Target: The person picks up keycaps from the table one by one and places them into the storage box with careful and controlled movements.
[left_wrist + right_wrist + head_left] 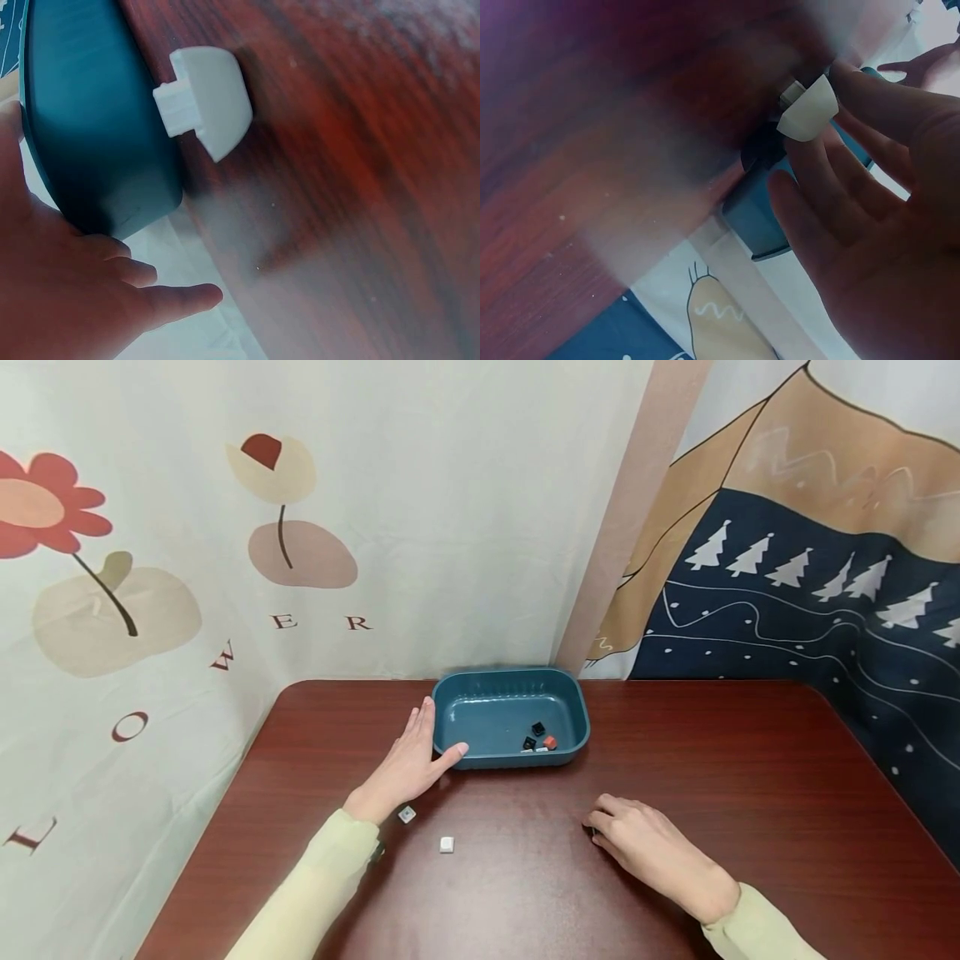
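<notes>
At the front-left corner of the blue tray (510, 761) my left hand (408, 760) touches the rim, fingers straight along its left side and thumb at the front edge. My right hand (637, 839) is low over the table right of centre. Its thumb and fingertips pinch a white keycap (810, 111) with a small square base; a dark piece (763, 146) shows just beyond it. Inside the tray are a black keycap (538, 728), an orange-red one (550, 742) and a few other small pieces. One white keycap (447, 844) sits on the table before the tray.
Another pale keycap (407, 814) lies by my left wrist, and a dark small piece (377, 852) is partly hidden by the left sleeve. The brown table (750, 760) meets printed curtains (450, 527) at its back and left edges.
</notes>
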Demonstrator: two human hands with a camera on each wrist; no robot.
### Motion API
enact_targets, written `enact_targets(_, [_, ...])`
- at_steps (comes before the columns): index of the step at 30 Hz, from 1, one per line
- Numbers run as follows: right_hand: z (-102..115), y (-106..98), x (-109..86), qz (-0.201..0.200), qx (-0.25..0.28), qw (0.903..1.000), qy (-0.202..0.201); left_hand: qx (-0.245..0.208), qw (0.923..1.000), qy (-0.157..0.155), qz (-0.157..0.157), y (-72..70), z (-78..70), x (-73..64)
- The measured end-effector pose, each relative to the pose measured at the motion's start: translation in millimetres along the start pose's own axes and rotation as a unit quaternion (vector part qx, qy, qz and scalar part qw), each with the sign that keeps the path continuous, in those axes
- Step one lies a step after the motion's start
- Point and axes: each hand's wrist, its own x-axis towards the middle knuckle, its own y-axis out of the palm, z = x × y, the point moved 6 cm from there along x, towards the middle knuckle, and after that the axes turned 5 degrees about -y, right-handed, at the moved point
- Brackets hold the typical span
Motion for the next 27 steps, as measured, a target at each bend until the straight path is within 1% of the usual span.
enact_targets(5, [0.9, -3.9, 1.4, -0.023, -0.015, 0.9996, -0.01, 0.001, 1.0, 0.001, -0.002, 0.1, -0.1, 0.2])
enact_targets(11, [0.1, -8.9, 3.3, -0.037, -0.034, 0.9987, -0.005, 0.0, 1.0, 0.0, -0.001, 0.6, 0.3, 0.7])
enact_targets(14, [-2.3, -11.1, 3.4, -0.044, -0.035, 0.9984, 0.002, 0.0, 1.0, 0.0, -0.002, 0.4, 0.1, 0.6])
enact_targets(21, [-5.8, -20.6, 5.9, -0.089, -0.027, 0.9956, -0.006, 0.0, 1.0, 0.001, -0.001, 0.9, 0.6, 0.1])
enact_targets(27, [-10.6, -27.3, 10.0, -0.111, -0.028, 0.9934, 0.002, -0.001, 1.0, 0.001, -0.002, 0.6, 0.2, -0.1])
